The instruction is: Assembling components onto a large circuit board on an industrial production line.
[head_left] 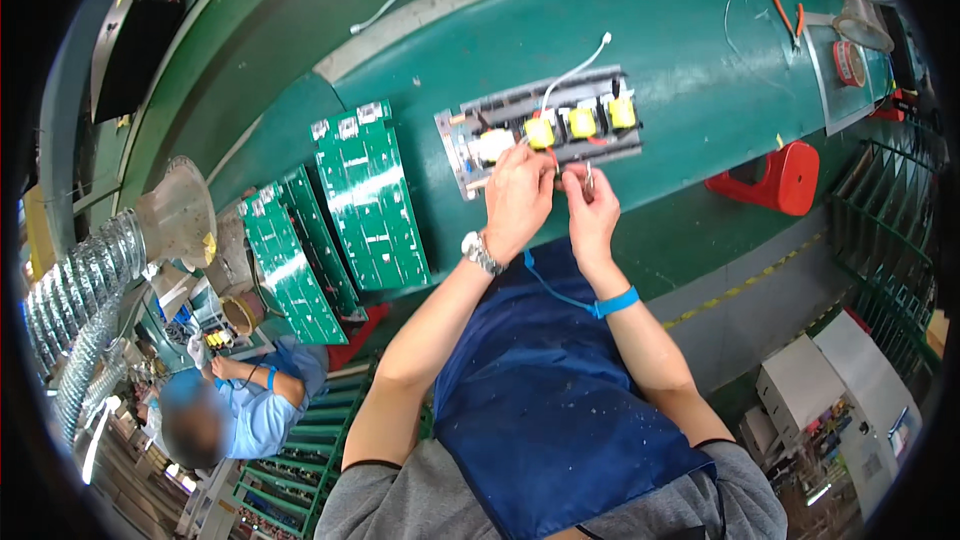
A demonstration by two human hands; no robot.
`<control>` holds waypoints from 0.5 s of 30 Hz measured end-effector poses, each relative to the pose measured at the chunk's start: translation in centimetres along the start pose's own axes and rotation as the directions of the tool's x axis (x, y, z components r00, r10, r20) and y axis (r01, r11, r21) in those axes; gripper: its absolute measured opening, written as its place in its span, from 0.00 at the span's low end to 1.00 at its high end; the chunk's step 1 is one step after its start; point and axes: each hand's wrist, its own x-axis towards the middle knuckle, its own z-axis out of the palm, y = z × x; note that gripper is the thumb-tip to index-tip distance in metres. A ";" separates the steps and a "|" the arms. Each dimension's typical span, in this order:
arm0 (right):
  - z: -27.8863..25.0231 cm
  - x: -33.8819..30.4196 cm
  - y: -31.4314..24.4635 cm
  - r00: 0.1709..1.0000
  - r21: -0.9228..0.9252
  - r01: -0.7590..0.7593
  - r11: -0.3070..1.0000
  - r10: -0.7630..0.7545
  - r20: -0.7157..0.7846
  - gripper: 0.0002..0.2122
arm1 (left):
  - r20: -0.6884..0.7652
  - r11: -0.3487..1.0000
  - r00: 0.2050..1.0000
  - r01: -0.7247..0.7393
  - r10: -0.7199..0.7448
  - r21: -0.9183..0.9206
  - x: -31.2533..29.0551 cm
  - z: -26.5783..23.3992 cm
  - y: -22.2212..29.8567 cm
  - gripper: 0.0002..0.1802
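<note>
One person worked with two bare hands over one electronic assembly (573, 148), which lay on the green counter (690, 70) just ahead of the body. Four block-shaped parts stood in a row along it: three bright yellow blocks (583, 122) and one paler block (494, 146) at the left end. One white cable (570, 72) rose from among them and ended in a small connector beyond the far edge.

The left hand (518, 202) was at the near side of the assembly, its fingers bent over the edge beside the paler block; whether they gripped anything could not be told. The right hand (592, 218), close beside it, had thumb and fingers pinched together on a slim pale item (589, 176), too small in this view to identify. One watch (480, 253) circled the left wrist and one blue strap (615, 302) the right.

To the left, at least two green circuit panels (370, 195) lay side by side. A second white cable (400, 2) lay farther back. Toward the right end were one pair of orange-handled pliers (787, 15) and one roll of tape (849, 64). One red stool (795, 180) stood below the counter's near edge, and one co-worker (255, 405) sat at lower left.
</note>
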 end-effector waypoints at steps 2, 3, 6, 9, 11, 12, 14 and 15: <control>-0.2 0.4 -0.2 0.998 -0.002 -0.062 0.998 0.062 0.020 0.07 | -0.018 1.000 0.999 -0.029 0.029 0.002 0.5 0.1 -0.1 0.05; -0.2 0.4 -0.2 0.994 -0.002 -0.103 0.995 0.103 0.026 0.07 | -0.017 1.000 0.999 -0.028 0.028 0.008 0.5 0.1 -0.2 0.05; 0.0 0.2 -0.4 0.986 0.064 -0.164 0.984 0.163 0.025 0.07 | -0.010 1.000 1.000 -0.024 0.024 0.012 0.3 0.2 -0.3 0.04; 0.3 0.3 0.0 0.981 0.164 -0.194 0.967 0.191 0.033 0.07 | -0.003 1.000 1.000 -0.015 0.015 0.010 0.2 0.2 -0.2 0.04; 0.4 0.3 0.1 0.978 0.197 -0.210 0.958 0.204 0.047 0.07 | 0.003 1.000 1.000 -0.006 0.006 0.010 0.1 0.2 -0.3 0.04; 0.5 0.2 0.1 0.975 0.232 -0.223 0.947 0.214 0.061 0.07 | -0.005 1.000 1.000 -0.023 0.023 0.016 0.1 0.2 -0.4 0.04; 0.8 0.1 0.2 0.972 0.267 -0.236 0.934 0.224 0.075 0.07 | -0.013 0.999 0.999 -0.039 0.039 0.022 0.0 0.1 -0.3 0.05; 1.0 0.0 0.3 0.973 0.282 -0.232 0.931 0.221 0.072 0.07 | -0.003 0.999 0.999 -0.033 0.033 0.019 0.0 0.1 -0.3 0.05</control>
